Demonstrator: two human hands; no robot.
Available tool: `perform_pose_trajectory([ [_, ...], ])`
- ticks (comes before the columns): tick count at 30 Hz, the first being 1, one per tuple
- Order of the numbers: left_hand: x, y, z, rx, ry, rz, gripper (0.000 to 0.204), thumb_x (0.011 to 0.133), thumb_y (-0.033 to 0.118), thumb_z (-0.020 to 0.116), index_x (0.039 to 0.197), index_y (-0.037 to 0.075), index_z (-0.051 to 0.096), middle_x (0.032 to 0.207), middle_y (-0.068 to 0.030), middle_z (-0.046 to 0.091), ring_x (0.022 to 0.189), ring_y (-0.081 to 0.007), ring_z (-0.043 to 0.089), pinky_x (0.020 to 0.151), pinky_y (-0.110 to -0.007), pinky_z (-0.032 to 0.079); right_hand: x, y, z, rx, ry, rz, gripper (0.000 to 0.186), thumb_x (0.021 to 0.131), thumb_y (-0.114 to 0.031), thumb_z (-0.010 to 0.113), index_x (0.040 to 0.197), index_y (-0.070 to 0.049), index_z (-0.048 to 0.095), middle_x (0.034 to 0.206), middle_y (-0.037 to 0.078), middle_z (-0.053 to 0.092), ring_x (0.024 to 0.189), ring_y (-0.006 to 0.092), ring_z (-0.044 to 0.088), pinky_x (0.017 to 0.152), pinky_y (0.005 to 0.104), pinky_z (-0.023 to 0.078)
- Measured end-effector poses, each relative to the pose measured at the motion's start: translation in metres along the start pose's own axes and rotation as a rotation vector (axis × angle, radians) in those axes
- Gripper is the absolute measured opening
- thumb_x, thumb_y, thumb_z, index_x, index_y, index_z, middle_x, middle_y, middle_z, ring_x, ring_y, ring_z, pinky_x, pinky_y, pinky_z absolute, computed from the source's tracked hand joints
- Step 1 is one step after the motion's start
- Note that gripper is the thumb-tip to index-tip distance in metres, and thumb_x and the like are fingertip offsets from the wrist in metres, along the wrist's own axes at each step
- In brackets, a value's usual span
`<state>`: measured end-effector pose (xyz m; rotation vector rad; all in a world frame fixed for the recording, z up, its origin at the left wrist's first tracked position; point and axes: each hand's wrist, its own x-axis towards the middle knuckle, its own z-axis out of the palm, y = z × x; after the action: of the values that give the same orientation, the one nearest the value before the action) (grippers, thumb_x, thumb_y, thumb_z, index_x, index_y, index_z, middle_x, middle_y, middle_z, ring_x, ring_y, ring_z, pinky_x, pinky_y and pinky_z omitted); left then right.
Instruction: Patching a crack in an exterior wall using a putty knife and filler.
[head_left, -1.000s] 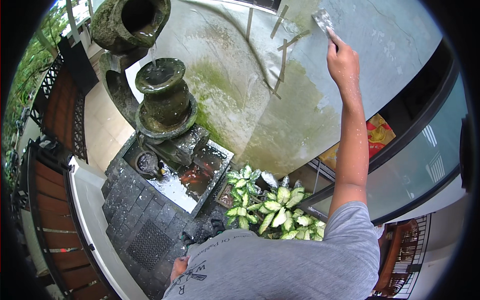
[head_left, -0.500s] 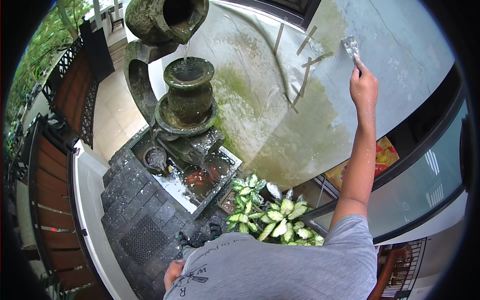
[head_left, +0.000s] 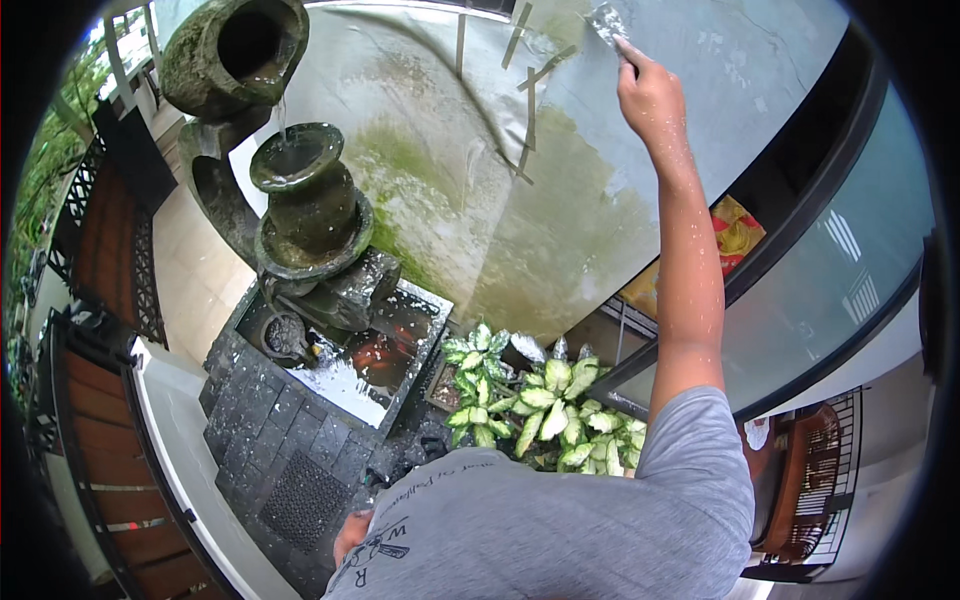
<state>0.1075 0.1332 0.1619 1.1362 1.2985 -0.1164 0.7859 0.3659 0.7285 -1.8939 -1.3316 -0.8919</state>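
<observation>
My right arm reaches far out to the wall. The right hand [head_left: 652, 95] is closed around the handle of a putty knife [head_left: 606, 22], whose metal blade has whitish smears on it. The blade lies at the pale grey-blue wall [head_left: 730, 70], close to brown tape strips [head_left: 545, 68]. Lower on that wall is a bare, green-stained patch [head_left: 560, 220]. My left hand [head_left: 350, 535] is low beside my grey shirt, which covers part of it; its fingers do not show clearly.
Left of the wall stands a mossy stone fountain [head_left: 310, 200] pouring water, above a pond [head_left: 385, 350] with orange fish. Leafy plants [head_left: 550, 400] grow below the wall. A glass-paned frame [head_left: 830, 260] juts out at right; a brown gate [head_left: 110, 450] stands left of dark paving [head_left: 250, 430].
My view has shifted, so the scene sits further left and higher. The right hand and putty knife have moved slightly up along the wall. The left hand stays beside the shirt.
</observation>
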Motion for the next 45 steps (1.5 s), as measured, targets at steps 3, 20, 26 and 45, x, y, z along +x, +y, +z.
perform_pose_trajectory([
  [3, 0.003, 0.005, 0.0, -0.078, -0.01, -0.051, 0.033, 0.103, 0.028, 0.063, 0.112, 0.0, 0.079, 0.106, -0.0105, 0.079, 0.096, -0.018, 0.07, 0.09, -0.036, 0.053, -0.01, 0.014, 0.003, -0.001, 0.012, 0.006, 0.039, 0.105, -0.024, 0.054, 0.14, -0.022, 0.07, 0.097, 0.027, 0.071, 0.09, 0.046, 0.071, 0.082, 0.0491, 0.055],
  [20, 0.03, -0.004, 0.039, -0.309, 0.434, -0.111, 0.039, 0.098, 0.037, 0.073, 0.094, -0.002, 0.079, 0.081, -0.0085, 0.075, 0.076, -0.0158, 0.063, 0.074, -0.037, 0.05, -0.178, 0.027, 0.121, 0.572, -0.216, 0.199, 0.043, 0.106, -0.016, 0.057, 0.146, -0.003, 0.064, 0.132, 0.016, 0.075, 0.107, 0.0274, 0.075, 0.097, 0.039, 0.056],
  [26, 0.053, 0.057, 0.012, -0.025, 0.487, 0.24, 0.048, 0.103, 0.045, 0.068, 0.091, -0.001, 0.075, 0.077, -0.0102, 0.071, 0.073, -0.0177, 0.064, 0.074, -0.036, 0.051, -0.456, -0.092, 0.115, 1.289, -0.416, 1.041, 0.069, 0.106, -0.014, 0.065, 0.168, -0.016, 0.035, 0.078, -0.002, 0.06, 0.052, 0.005, 0.046, 0.041, 0.0224, 0.035],
  [45, -0.049, 0.224, -0.133, -0.305, 0.229, 0.877, 0.026, 0.104, 0.019, 0.071, 0.107, -0.006, 0.078, 0.094, -0.0097, 0.079, 0.09, -0.0145, 0.075, 0.087, -0.029, 0.057, -0.483, -0.302, -0.02, 1.057, -1.068, 0.442, 0.055, 0.102, -0.031, 0.075, 0.145, 0.001, 0.062, 0.136, 0.018, 0.072, 0.124, 0.0206, 0.067, 0.109, 0.0359, 0.049],
])
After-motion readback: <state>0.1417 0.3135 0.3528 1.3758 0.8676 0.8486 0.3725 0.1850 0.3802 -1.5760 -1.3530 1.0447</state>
